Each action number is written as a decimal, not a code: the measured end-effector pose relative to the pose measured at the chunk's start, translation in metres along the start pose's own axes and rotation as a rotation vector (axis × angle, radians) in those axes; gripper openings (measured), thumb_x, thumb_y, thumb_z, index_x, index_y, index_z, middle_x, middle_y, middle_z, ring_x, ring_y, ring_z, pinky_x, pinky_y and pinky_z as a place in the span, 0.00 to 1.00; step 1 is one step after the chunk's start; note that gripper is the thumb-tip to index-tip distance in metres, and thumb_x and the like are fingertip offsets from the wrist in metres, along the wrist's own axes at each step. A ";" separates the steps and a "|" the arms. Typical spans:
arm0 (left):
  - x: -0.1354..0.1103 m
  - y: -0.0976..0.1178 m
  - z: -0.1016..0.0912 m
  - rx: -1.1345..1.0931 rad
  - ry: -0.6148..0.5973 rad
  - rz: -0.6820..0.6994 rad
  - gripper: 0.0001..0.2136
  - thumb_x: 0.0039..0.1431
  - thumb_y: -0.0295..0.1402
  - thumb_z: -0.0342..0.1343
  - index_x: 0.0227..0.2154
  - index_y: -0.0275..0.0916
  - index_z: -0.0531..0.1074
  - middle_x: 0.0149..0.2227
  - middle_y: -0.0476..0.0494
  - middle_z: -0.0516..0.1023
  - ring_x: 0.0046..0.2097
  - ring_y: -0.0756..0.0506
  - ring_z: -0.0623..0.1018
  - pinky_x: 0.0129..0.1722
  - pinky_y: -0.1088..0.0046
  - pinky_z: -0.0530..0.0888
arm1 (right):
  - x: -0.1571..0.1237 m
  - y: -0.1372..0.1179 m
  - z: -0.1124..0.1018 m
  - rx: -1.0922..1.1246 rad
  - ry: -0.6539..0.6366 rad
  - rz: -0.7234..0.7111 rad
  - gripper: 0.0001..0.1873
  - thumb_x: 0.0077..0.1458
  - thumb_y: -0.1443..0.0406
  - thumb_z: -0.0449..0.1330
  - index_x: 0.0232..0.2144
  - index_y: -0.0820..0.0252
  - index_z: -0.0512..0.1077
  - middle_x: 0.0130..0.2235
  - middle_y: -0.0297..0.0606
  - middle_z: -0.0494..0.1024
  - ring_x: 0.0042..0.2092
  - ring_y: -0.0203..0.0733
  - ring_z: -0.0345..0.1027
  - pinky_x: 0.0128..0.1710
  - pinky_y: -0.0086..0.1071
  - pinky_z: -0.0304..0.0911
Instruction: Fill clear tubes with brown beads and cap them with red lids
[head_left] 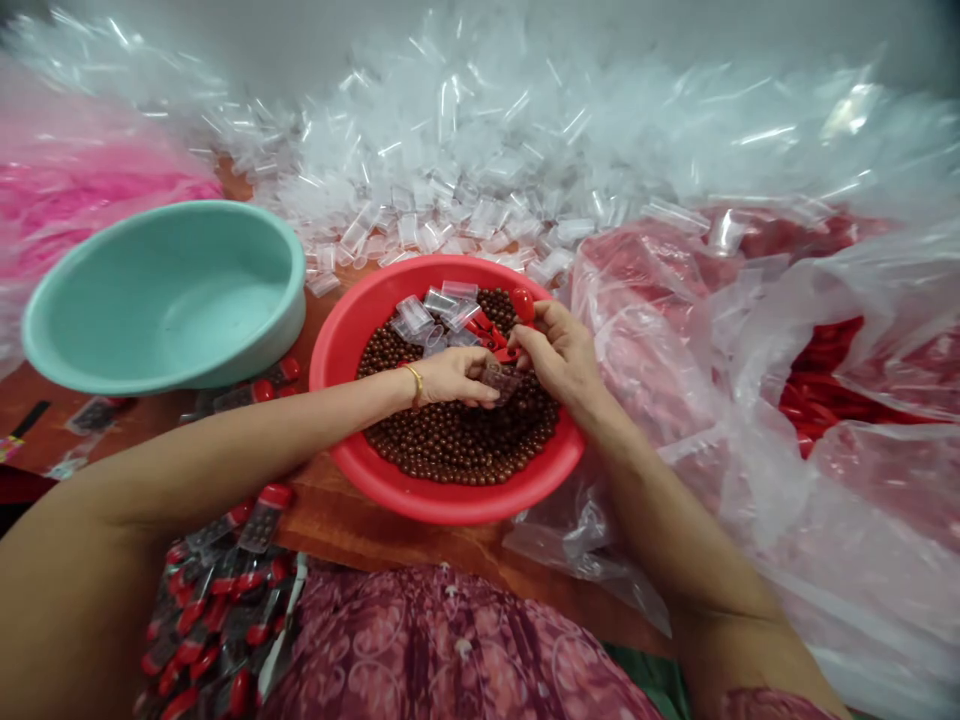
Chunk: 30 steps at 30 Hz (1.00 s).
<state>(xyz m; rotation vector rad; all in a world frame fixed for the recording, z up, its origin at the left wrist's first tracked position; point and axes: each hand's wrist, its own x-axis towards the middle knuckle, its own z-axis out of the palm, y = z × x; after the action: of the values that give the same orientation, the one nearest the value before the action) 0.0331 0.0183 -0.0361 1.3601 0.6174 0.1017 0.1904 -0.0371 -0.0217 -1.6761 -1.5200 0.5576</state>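
My left hand (456, 378), with a gold bracelet at the wrist, is closed on a small clear plastic container (501, 380) filled with brown balls. It is over the red basin (337, 345), which holds many brown balls (442, 440). Just to the right, my right hand (564, 358) has its fingers curled around a glossy red cap (523, 304). Below its fingertips, more red caps (484, 328) lie on the balls. Beside them in the basin is a small heap of empty clear containers (435, 315).
A tilted turquoise basin (169, 300) stands at the left. Clear containers (450, 150) are piled along the back. Plastic bags with red pieces (750, 400) fill the right side, a pink heap (97, 190) the far left. Filled red-capped containers (217, 610) lie at lower left.
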 end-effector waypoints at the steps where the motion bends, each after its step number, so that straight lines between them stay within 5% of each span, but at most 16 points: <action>1: -0.007 0.004 -0.004 -0.071 0.006 0.023 0.13 0.45 0.25 0.61 0.33 0.35 0.65 0.30 0.50 0.74 0.31 0.53 0.76 0.33 0.76 0.70 | 0.001 0.000 0.000 0.047 -0.001 0.027 0.13 0.55 0.61 0.46 0.40 0.59 0.64 0.31 0.35 0.74 0.24 0.35 0.64 0.25 0.30 0.60; 11: -0.053 0.015 -0.006 -0.179 0.125 0.184 0.18 0.49 0.34 0.62 0.41 0.35 0.66 0.36 0.44 0.77 0.32 0.53 0.74 0.30 0.79 0.68 | 0.001 0.000 0.002 0.335 -0.006 0.092 0.09 0.50 0.60 0.56 0.34 0.57 0.68 0.24 0.28 0.68 0.20 0.31 0.55 0.20 0.28 0.54; 17: -0.055 0.013 -0.009 -0.220 0.054 0.194 0.17 0.47 0.37 0.63 0.37 0.34 0.67 0.32 0.47 0.75 0.31 0.52 0.75 0.30 0.77 0.69 | -0.004 -0.016 -0.008 0.526 -0.285 0.012 0.18 0.45 0.56 0.65 0.38 0.56 0.71 0.22 0.26 0.66 0.21 0.31 0.57 0.22 0.28 0.57; 22: -0.058 0.013 -0.012 -0.208 -0.018 0.151 0.18 0.46 0.39 0.63 0.37 0.35 0.66 0.32 0.48 0.74 0.29 0.52 0.75 0.26 0.78 0.69 | -0.004 -0.024 -0.008 0.449 -0.364 -0.147 0.22 0.38 0.57 0.70 0.37 0.56 0.74 0.30 0.32 0.74 0.29 0.33 0.65 0.33 0.30 0.64; 30: -0.057 0.013 -0.014 -0.164 -0.064 0.154 0.18 0.48 0.38 0.63 0.38 0.35 0.65 0.32 0.48 0.75 0.28 0.53 0.75 0.23 0.81 0.66 | -0.002 -0.024 -0.004 0.365 -0.364 -0.185 0.17 0.41 0.57 0.69 0.33 0.58 0.73 0.31 0.33 0.76 0.33 0.36 0.68 0.37 0.31 0.65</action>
<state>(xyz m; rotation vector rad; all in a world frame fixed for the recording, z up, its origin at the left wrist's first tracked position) -0.0182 0.0097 -0.0051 1.2453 0.4407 0.2274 0.1781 -0.0406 -0.0008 -1.1846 -1.6825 1.0130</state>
